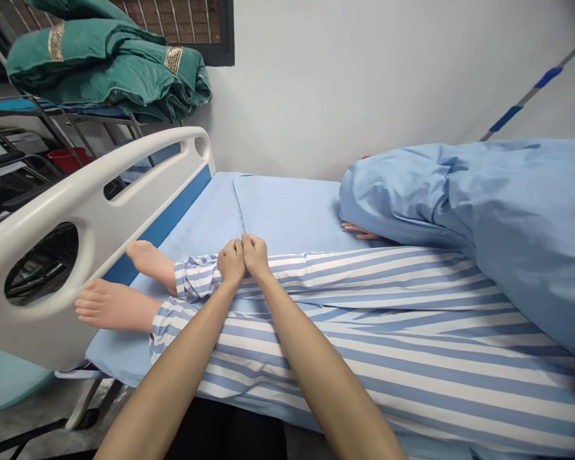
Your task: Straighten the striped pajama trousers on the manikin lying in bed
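Observation:
My left hand (pixel 231 260) and my right hand (pixel 255 253) are side by side, touching, both closed into fists. They sit over the far leg of the blue-and-white striped trousers (pixel 364 332), a little above its cuff. Whatever is inside the curled fingers, if anything, is hidden. The trousers are on a figure lying on the bed, its smooth bare feet (pixel 119 306) pointing left toward the footboard. A light blue quilt (pixel 522 236) is pushed back over the figure's upper part at the right, and some fingers (pixel 361 230) stick out from under its edge.
A white footboard (pixel 138 160) with cut-out holes closes off the bed's left end. Light blue sheet (pixel 287 204) covers the mattress up to the wall. Beyond the footboard, folded green bedding (pixel 110 70) lies on a metal rack. A pole with blue sleeves (pixel 505 119) slants at upper right.

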Available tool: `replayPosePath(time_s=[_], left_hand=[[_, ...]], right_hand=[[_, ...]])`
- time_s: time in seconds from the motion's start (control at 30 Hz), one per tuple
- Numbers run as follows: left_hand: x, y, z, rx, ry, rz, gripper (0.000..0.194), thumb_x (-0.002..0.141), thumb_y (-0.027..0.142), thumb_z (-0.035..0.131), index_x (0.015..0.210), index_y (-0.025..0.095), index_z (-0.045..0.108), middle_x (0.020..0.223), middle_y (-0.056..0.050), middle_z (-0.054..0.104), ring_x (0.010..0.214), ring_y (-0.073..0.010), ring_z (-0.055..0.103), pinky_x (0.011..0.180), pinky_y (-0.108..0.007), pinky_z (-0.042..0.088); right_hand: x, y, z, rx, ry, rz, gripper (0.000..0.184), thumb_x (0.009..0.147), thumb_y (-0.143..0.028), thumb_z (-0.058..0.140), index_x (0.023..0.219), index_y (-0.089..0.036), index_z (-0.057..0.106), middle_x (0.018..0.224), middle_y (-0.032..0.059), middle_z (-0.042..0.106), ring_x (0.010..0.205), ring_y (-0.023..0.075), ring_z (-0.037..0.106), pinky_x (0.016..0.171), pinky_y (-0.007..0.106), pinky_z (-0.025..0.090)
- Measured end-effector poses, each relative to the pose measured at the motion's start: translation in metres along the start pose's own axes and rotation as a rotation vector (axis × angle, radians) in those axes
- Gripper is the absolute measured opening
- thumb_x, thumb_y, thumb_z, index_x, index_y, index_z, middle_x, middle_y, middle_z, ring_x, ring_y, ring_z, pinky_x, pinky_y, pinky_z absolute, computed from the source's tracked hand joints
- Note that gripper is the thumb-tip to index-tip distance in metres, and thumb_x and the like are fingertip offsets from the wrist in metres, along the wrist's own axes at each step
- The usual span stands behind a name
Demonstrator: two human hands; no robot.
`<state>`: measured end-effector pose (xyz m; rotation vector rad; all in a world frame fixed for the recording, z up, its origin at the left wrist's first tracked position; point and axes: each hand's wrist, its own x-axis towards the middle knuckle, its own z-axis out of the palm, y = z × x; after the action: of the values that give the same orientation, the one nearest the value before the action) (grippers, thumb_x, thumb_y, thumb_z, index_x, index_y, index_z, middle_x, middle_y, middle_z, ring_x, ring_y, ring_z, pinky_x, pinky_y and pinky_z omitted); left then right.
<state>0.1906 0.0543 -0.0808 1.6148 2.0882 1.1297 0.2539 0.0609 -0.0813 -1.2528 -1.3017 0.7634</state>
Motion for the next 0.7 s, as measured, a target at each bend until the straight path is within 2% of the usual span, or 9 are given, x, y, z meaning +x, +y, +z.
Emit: replayPosePath(time_s=[0.2, 0.4, 0.53, 0.7], left_hand=[[-0.002, -0.004, -0.002, 0.061, -0.037, 0.008, 0.032, 0.087, 0.032, 0.033, 0.066, 0.022, 0.055, 0.074, -0.004, 0.066, 0.068, -0.0156, 0.053, 0.059, -0.026, 0.026], [-0.002, -0.003, -0.001, 0.046, -0.038, 0.008, 0.032, 0.085, 0.034, 0.033, 0.062, 0.023, 0.052, 0.071, -0.004, 0.064, 0.066, -0.0162, 0.051, 0.057, -0.027, 0.023], [-0.003, -0.005, 0.003, 0.054, -0.014, 0.032, 0.032, 0.084, 0.034, 0.034, 0.060, 0.023, 0.051, 0.069, -0.003, 0.063, 0.066, -0.0164, 0.050, 0.058, -0.027, 0.024], [-0.004, -0.007, 0.003, 0.063, -0.021, 0.059, 0.033, 0.084, 0.035, 0.032, 0.059, 0.022, 0.048, 0.066, -0.003, 0.061, 0.063, -0.0160, 0.048, 0.057, -0.027, 0.023]], right_hand=[[-0.003, -0.007, 0.001, -0.161, 0.022, -0.041, 0.038, 0.086, -0.038, 0.034, 0.052, -0.021, 0.037, 0.050, -0.0047, 0.041, 0.053, 0.0109, 0.037, 0.052, 0.023, 0.027], [0.002, -0.017, -0.024, -0.390, -0.017, -0.133, 0.037, 0.086, -0.032, 0.036, 0.051, -0.021, 0.039, 0.050, -0.0037, 0.042, 0.051, 0.0119, 0.033, 0.053, 0.026, 0.023], [-0.001, -0.006, -0.037, -0.411, 0.017, -0.103, 0.038, 0.087, -0.033, 0.035, 0.051, -0.021, 0.035, 0.049, -0.0044, 0.038, 0.050, 0.0116, 0.032, 0.053, 0.025, 0.023], [-0.002, 0.001, -0.038, -0.338, 0.027, -0.106, 0.040, 0.088, -0.034, 0.033, 0.050, -0.021, 0.032, 0.048, -0.0052, 0.034, 0.051, 0.0110, 0.032, 0.053, 0.024, 0.024]])
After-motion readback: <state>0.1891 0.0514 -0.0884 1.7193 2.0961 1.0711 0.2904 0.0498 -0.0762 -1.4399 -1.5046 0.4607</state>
